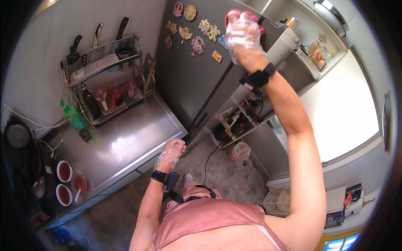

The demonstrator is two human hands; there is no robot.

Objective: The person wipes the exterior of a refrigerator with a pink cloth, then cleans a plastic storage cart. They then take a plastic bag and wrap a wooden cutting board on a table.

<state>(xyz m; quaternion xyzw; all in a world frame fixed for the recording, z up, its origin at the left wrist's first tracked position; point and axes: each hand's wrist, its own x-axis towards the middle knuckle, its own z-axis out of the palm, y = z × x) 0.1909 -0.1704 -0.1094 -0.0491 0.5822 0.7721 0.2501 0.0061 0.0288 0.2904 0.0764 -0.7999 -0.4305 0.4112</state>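
Note:
My right hand (245, 31), in a clear plastic glove, is raised high against the upper part of the dark grey refrigerator door (188, 81). Its fingers close around a pink cloth-like item (231, 16), mostly covered by the hand. Several decorative magnets (198, 45) cling to the door left of that hand. My left hand (171, 151), also gloved in clear plastic, hangs by the front edge of the stainless steel counter (132, 135). Its fingers are curled and nothing shows in them.
A metal rack (103, 72) with knives and condiment jars stands at the counter's back. Near it is a green pump bottle (74, 117). Two white cups (64, 171) of reddish-brown liquid and a glass bowl (79, 183) with a spoon sit at left. A pink bin (239, 151) stands on the floor.

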